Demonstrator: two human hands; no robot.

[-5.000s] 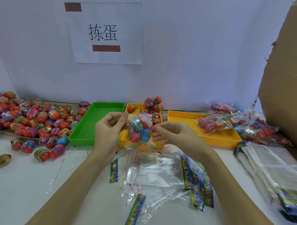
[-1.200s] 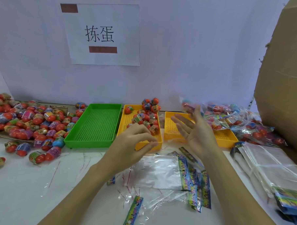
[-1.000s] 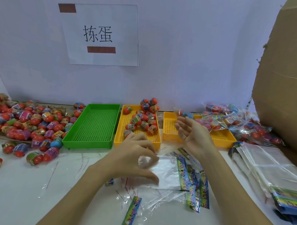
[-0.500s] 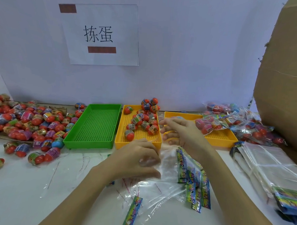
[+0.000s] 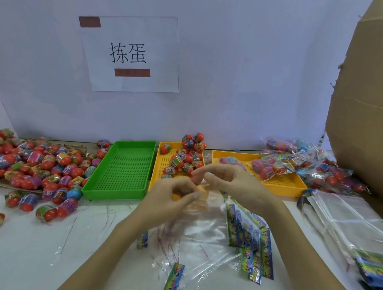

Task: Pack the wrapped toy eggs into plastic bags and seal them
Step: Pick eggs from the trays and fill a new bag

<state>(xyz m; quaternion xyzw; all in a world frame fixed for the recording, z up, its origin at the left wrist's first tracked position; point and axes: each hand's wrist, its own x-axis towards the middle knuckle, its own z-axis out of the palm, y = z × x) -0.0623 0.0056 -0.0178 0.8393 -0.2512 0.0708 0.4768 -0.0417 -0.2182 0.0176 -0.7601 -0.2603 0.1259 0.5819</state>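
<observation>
Pinching the top edge of a clear plastic bag (image 5: 201, 224) at frame centre, the left hand (image 5: 170, 201) had its fingers curled narrow on the film. The right hand (image 5: 235, 186) hovered beside it, fingers bent; whether they gripped the bag was unclear. Wrapped eggs (image 5: 183, 161) lay in the middle yellow tray (image 5: 156, 176) just behind, on the desk (image 5: 27, 258).

1 view only, from the person's head, looking forward and down across the white table (image 5: 27, 258) toward the back wall (image 5: 243, 81). It sits close: both forearms run in from the bottom edge, and the left hand (image 5: 170, 198) and right hand (image 5: 230, 181) meet mid-frame. Wide-angle lens: the paper sign (image 5: 133, 53) shows up top, the cardboard box (image 5: 367, 119) far right.
</observation>
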